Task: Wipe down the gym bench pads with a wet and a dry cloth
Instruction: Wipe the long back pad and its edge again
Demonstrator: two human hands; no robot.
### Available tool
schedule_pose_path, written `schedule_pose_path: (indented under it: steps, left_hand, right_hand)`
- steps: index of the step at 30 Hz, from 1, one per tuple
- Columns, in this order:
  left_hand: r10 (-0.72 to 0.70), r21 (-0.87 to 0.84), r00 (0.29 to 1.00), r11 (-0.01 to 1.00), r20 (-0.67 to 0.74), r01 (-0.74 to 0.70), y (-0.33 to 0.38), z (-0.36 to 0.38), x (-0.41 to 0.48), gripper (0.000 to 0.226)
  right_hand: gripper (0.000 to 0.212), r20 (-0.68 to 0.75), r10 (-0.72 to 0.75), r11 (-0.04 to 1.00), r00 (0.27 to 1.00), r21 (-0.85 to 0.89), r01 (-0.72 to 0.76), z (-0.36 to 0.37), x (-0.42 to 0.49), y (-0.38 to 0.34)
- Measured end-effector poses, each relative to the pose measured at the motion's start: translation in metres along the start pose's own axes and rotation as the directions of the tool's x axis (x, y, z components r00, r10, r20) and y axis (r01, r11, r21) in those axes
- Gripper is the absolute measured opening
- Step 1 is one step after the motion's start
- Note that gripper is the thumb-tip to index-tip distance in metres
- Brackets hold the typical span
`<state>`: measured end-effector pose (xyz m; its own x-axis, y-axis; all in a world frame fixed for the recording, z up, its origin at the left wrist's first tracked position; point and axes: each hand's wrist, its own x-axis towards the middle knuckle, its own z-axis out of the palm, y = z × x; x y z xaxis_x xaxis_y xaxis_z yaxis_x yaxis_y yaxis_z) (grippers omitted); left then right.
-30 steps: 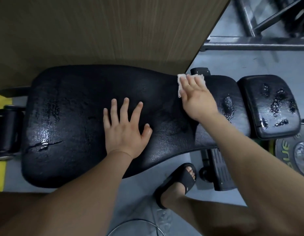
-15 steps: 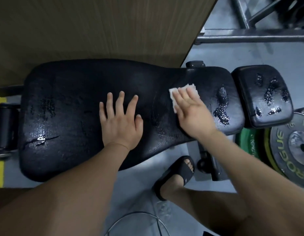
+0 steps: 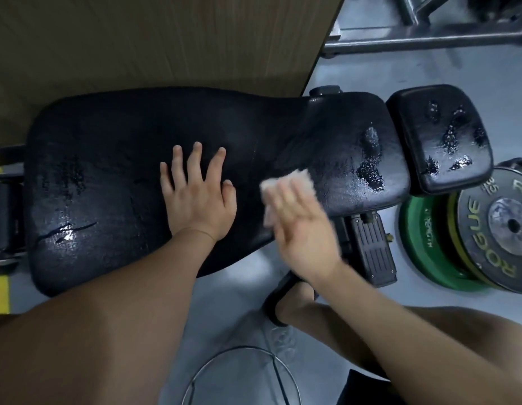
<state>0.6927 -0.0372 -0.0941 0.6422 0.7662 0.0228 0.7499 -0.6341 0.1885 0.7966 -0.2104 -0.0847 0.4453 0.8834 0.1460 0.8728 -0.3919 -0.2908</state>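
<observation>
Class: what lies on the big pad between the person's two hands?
In the head view, only bare black pad lies between the flat left hand and the right hand pressing the cloth; nothing else sits there.

Left hand [image 3: 199, 200] flat on long pad [image 3: 107, 176]; right hand [image 3: 303, 226], blurred, seemingly over cloth [image 3: 286, 185].

we see the long bench pad [image 3: 113, 176] in black, its grain glossy with pale wet highlights near its left end. the small seat pad [image 3: 438, 135] beside its right end is black too, blotched with shiny wet patches. the cloth [image 3: 286, 185] at the pad's near edge is white, blurred. the wall panel [image 3: 137, 39] is tan with fine wood-grain streaks. one weight plate [image 3: 423, 244] is green, another [image 3: 493, 229] dark grey with yellow lettering. the floor [image 3: 400, 71] is pale grey.
</observation>
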Motion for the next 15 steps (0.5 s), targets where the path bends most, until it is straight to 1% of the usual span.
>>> schedule_pose_path:
  steps: [2,3,4,5,6,7,8,9,10,11,13,15]
  left_hand:
    - [0.002,0.001,1.0,1.0,0.0,-0.002,0.0,0.0,-0.001,0.058]
    - [0.003,0.003,1.0,1.0,-0.005,-0.003,0.0,0.0,-0.001,0.058]
    - [0.004,0.003,1.0,1.0,-0.011,-0.004,-0.001,0.0,-0.002,0.058]
    - [0.006,0.0,1.0,1.0,-0.016,-0.006,-0.001,0.001,-0.002,0.057]
    - [0.008,-0.005,1.0,1.0,-0.018,-0.008,0.0,0.001,-0.002,0.057]
    - [0.009,-0.01,1.0,1.0,-0.02,-0.009,0.0,0.001,-0.001,0.057]
    - [0.007,-0.011,1.0,1.0,-0.021,-0.008,0.0,0.0,-0.001,0.057]
    - [0.005,-0.011,1.0,1.0,-0.022,-0.006,0.001,0.0,0.0,0.057]
    - [0.004,-0.011,1.0,1.0,-0.023,-0.004,0.001,-0.001,0.0,0.057]
    - [0.004,-0.011,1.0,1.0,-0.022,-0.005,0.001,-0.001,0.0,0.057]
    - [0.007,-0.013,1.0,1.0,-0.02,-0.007,0.0,-0.002,0.0,0.057]
    - [0.0,-0.012,1.0,1.0,-0.02,0.0,-0.001,-0.001,0.0,0.058]
  right_hand:
    - [0.05,0.073,-0.14,0.99,0.987,0.025,0.139,-0.001,-0.024,-0.008]
    - [0.051,0.089,-0.194,0.981,0.977,0.018,0.193,-0.006,-0.027,0.004]
    - [0.052,0.09,-0.21,0.977,0.973,-0.003,0.212,-0.01,-0.026,0.021]
    - [0.052,0.083,-0.176,0.983,0.981,-0.029,0.179,-0.013,-0.024,0.039]
    - [0.049,0.044,-0.088,0.995,0.995,-0.047,0.09,-0.018,-0.021,0.056]
    - [0.045,-0.02,0.045,0.998,0.999,-0.052,-0.046,-0.022,-0.019,0.068]
    - [0.042,-0.084,0.185,0.981,0.979,-0.046,-0.189,-0.024,-0.017,0.068]
    - [0.042,-0.135,0.277,0.958,0.951,-0.039,-0.284,-0.021,-0.017,0.06]
    - [0.042,-0.159,0.293,0.952,0.943,-0.042,-0.302,-0.015,-0.019,0.047]
    - [0.043,-0.13,0.25,0.965,0.96,-0.053,-0.258,-0.009,-0.024,0.032]
    - [0.045,-0.007,0.098,0.994,0.995,-0.049,-0.098,-0.005,-0.036,0.009]
    - [0.045,0.048,-0.016,0.999,0.999,-0.042,0.018,-0.01,-0.031,0.017]
